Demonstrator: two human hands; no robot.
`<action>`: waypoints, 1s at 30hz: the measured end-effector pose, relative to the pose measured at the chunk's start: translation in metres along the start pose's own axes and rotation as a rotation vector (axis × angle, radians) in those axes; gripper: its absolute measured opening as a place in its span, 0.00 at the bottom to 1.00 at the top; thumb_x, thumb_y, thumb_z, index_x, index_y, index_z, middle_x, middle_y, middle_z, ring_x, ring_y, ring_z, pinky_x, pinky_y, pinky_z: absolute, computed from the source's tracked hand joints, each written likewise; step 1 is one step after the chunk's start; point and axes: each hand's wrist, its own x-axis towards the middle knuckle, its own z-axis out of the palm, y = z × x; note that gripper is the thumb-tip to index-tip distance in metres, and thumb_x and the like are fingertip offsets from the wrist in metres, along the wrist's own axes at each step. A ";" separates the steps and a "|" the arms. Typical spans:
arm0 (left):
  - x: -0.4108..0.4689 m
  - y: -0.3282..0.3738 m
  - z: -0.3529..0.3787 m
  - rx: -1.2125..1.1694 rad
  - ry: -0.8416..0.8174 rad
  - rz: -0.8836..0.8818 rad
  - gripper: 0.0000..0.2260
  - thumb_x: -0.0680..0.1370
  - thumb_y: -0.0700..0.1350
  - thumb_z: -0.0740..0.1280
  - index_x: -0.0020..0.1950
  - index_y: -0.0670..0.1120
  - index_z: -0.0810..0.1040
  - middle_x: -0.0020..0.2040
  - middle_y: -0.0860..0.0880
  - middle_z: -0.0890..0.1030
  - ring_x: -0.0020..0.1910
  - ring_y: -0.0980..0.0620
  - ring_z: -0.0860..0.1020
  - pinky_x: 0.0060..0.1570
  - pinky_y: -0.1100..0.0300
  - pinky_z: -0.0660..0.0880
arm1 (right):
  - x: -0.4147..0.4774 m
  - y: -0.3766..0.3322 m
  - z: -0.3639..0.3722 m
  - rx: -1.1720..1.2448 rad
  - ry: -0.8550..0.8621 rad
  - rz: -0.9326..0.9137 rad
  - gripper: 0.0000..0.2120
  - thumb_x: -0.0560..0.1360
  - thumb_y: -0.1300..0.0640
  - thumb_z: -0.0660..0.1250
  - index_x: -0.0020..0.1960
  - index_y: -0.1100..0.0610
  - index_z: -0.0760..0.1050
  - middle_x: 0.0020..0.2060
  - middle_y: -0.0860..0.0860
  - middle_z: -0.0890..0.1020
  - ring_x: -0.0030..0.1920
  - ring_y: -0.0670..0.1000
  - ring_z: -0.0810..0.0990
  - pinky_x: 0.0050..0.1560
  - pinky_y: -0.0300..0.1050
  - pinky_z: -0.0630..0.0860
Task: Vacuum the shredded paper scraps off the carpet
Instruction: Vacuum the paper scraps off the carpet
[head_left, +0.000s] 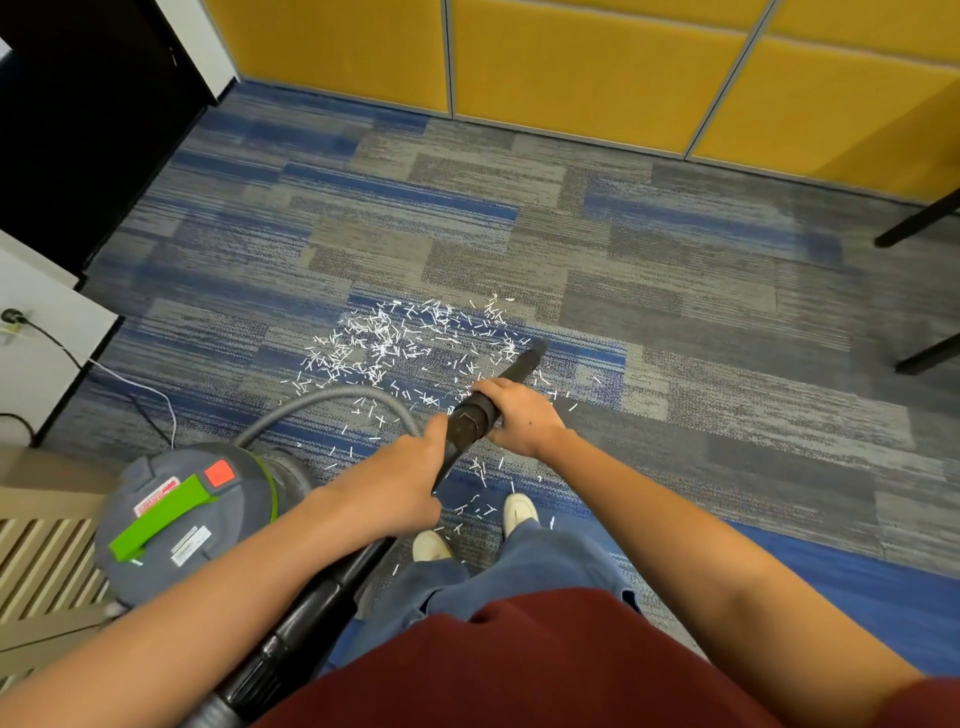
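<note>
Both hands, left hand (410, 467) and right hand (519, 415), grip our black plastic vacuum nozzle (511, 379) at mid-frame, its tip entering the white shredded paper scraps (395, 343) on blue-grey carpet (675, 312); sweeping leftward seems next.

- Mid-section of wand (519, 366): covered by right hand (522, 418) and left hand (402, 480).
- Print on canister vacuum (182, 519) labels (189, 543): too small to read.
- Upper parts of black furniture legs (917, 223): cut off at right edge.
- Detail of wall plug (13, 316): blurred.
</note>
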 end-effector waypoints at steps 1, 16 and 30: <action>0.000 0.001 0.000 0.008 -0.005 0.009 0.28 0.75 0.37 0.65 0.70 0.46 0.55 0.38 0.50 0.69 0.33 0.57 0.70 0.27 0.65 0.64 | -0.002 0.002 0.002 -0.006 0.006 0.010 0.26 0.71 0.60 0.70 0.67 0.54 0.68 0.60 0.54 0.75 0.57 0.58 0.77 0.55 0.51 0.76; 0.000 0.021 0.009 0.141 -0.094 0.144 0.27 0.75 0.36 0.63 0.69 0.47 0.55 0.36 0.52 0.66 0.32 0.53 0.69 0.32 0.60 0.65 | -0.040 0.036 0.013 -0.022 0.011 0.211 0.21 0.70 0.49 0.70 0.61 0.52 0.73 0.55 0.51 0.78 0.54 0.57 0.79 0.54 0.51 0.77; -0.016 0.011 0.013 0.102 -0.074 0.087 0.27 0.75 0.37 0.63 0.70 0.47 0.53 0.38 0.51 0.68 0.39 0.49 0.72 0.38 0.57 0.68 | -0.026 0.014 0.021 0.088 -0.019 0.176 0.21 0.68 0.53 0.72 0.59 0.55 0.74 0.53 0.55 0.77 0.51 0.59 0.79 0.54 0.55 0.76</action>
